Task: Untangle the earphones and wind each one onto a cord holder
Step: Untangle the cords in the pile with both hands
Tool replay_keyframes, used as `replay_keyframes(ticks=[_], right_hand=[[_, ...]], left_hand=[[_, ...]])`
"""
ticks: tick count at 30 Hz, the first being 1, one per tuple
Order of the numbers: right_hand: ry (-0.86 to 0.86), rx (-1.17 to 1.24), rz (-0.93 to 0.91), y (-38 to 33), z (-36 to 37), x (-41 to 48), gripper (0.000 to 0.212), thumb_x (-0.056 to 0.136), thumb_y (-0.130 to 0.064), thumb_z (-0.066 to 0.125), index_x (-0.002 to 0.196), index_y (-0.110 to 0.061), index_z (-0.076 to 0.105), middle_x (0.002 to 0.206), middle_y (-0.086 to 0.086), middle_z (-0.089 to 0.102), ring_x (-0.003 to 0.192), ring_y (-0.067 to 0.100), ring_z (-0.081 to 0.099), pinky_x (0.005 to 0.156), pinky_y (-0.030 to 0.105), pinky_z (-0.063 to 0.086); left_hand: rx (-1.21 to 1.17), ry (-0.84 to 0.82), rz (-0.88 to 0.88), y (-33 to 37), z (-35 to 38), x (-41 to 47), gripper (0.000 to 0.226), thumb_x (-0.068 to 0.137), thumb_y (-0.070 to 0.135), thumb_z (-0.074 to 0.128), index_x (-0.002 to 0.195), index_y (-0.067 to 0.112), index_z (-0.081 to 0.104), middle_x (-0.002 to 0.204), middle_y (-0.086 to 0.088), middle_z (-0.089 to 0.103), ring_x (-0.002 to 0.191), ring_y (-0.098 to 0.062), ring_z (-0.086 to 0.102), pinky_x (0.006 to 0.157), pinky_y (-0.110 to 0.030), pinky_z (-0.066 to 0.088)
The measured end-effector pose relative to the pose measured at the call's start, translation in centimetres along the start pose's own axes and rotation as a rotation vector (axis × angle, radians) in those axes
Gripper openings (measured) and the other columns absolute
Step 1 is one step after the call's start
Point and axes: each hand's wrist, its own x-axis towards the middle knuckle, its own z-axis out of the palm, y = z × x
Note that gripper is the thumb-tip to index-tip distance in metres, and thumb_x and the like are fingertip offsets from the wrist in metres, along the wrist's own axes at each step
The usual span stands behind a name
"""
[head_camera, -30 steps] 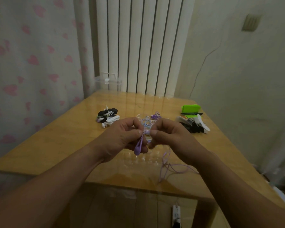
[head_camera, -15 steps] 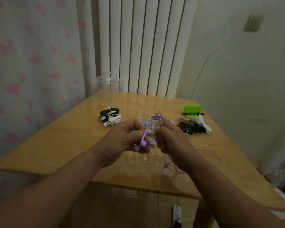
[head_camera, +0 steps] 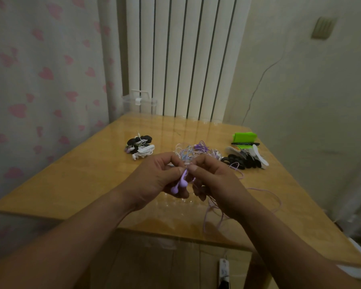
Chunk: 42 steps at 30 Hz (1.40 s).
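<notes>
Above the table's (head_camera: pixel 75 184) near edge, my left hand (head_camera: pixel 154 182) and right hand (head_camera: pixel 215 182) pinch the purple earphones (head_camera: pixel 180 183) together. Tangled cords (head_camera: pixel 193 151) lie at twelve o'clock, cord holders (head_camera: pixel 246 160) at two.

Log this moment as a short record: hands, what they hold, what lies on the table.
left hand: grip shut on purple earphones
right hand: pinching the same earphones' cord
loose cord: trails over the table
tangled pile: behind the hands
wound earphones: far left
black holders: far right
green box: far right corner
</notes>
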Motion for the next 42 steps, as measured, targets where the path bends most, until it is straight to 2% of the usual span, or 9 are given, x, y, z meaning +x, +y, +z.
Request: replay_keyframes(ticks=[5, 9, 12, 16, 20, 25, 31, 36, 42], right_hand=[[0.021, 0.121, 0.123, 0.2, 0.6, 0.4, 0.02, 0.103, -0.012, 0.055, 0.084, -0.008, 0.057, 0.063, 0.007, 0.052, 0.048, 0.014, 0.043, 0.045, 0.024, 0.033], [-0.011, 0.356, 0.374, 0.4, 1.0, 0.4, 0.023, 0.101, -0.017, 0.049, 0.08, -0.011, 0.057, 0.062, 0.004, 0.045, 0.046, 0.011, 0.037, 0.046, 0.023, 0.025], [0.005, 0.451, 0.438, 0.5, 1.1, 0.5, 0.028, 0.102, -0.02, 0.049, 0.078, -0.01, 0.059, 0.06, 0.003, 0.047, 0.043, 0.01, 0.038, 0.042, 0.019, 0.027], [0.093, 0.218, 0.271, 0.3, 1.6, 0.6, 0.029, 0.101, -0.017, 0.051, 0.075, -0.01, 0.06, 0.06, 0.009, 0.049, 0.045, 0.014, 0.039, 0.042, 0.023, 0.029], [0.152, 0.089, 0.171, 0.1, 1.7, 0.5, 0.022, 0.098, -0.012, 0.055, 0.076, -0.008, 0.058, 0.063, 0.01, 0.052, 0.047, 0.014, 0.039, 0.044, 0.025, 0.029], [0.157, 0.078, 0.158, -0.1, 1.7, 0.2, 0.023, 0.102, -0.015, 0.056, 0.08, -0.008, 0.057, 0.058, 0.005, 0.048, 0.047, 0.014, 0.038, 0.043, 0.025, 0.029], [0.098, 0.078, 0.143, -0.1, 1.3, 0.3, 0.035, 0.105, -0.024, 0.057, 0.074, -0.009, 0.061, 0.057, 0.008, 0.049, 0.045, 0.015, 0.039, 0.044, 0.024, 0.03], [0.098, 0.036, 0.143, 0.0, 1.0, 0.5, 0.036, 0.104, -0.025, 0.06, 0.07, -0.013, 0.062, 0.056, 0.005, 0.05, 0.044, 0.012, 0.038, 0.043, 0.024, 0.031], [0.125, 0.044, 0.129, 0.1, 0.8, 0.5, 0.031, 0.101, -0.021, 0.063, 0.08, 0.002, 0.065, 0.059, 0.007, 0.051, 0.046, 0.012, 0.038, 0.043, 0.023, 0.032]], left_hand=[[0.168, 0.01, 0.15, -0.9, 0.0, 0.1, 0.005, 0.102, -0.001, 0.057, 0.099, -0.004, 0.06, 0.079, -0.018, 0.074, 0.069, -0.027, 0.074, 0.062, -0.032, 0.059], [0.458, 0.033, 0.331, -1.7, 0.0, 0.0, 0.011, 0.099, 0.005, 0.065, 0.094, 0.015, 0.066, 0.078, -0.005, 0.073, 0.068, -0.022, 0.07, 0.067, -0.038, 0.059], [0.534, 0.026, 0.356, -2.0, 0.0, 0.0, 0.012, 0.099, 0.009, 0.065, 0.093, 0.019, 0.066, 0.081, -0.002, 0.074, 0.072, -0.023, 0.07, 0.068, -0.047, 0.058], [0.255, 0.054, 0.201, -1.8, 0.4, 0.0, 0.01, 0.104, 0.003, 0.056, 0.095, 0.003, 0.06, 0.081, -0.01, 0.075, 0.071, -0.025, 0.072, 0.069, -0.038, 0.061], [0.059, -0.009, 0.063, -1.8, 0.4, -0.4, 0.014, 0.102, 0.011, 0.063, 0.107, -0.001, 0.057, 0.092, -0.021, 0.074, 0.08, -0.03, 0.073, 0.082, -0.052, 0.064], [0.07, -0.003, 0.029, -1.6, 0.4, -0.2, 0.005, 0.103, 0.005, 0.059, 0.106, 0.001, 0.058, 0.089, -0.022, 0.075, 0.078, -0.04, 0.076, 0.076, -0.049, 0.065], [-0.03, -0.036, -0.045, -1.2, 0.4, -0.4, 0.014, 0.101, 0.013, 0.064, 0.104, 0.001, 0.059, 0.088, -0.02, 0.075, 0.076, -0.034, 0.073, 0.078, -0.05, 0.064], [0.102, -0.006, -0.032, -1.6, 0.7, -0.3, 0.019, 0.099, 0.003, 0.066, 0.113, -0.001, 0.055, 0.086, -0.011, 0.075, 0.077, -0.03, 0.072, 0.081, -0.058, 0.063], [0.191, -0.005, 0.007, -1.8, 0.9, -0.3, 0.034, 0.091, 0.02, 0.08, 0.117, 0.017, 0.059, 0.098, -0.008, 0.073, 0.087, -0.031, 0.074, 0.081, -0.051, 0.064]])
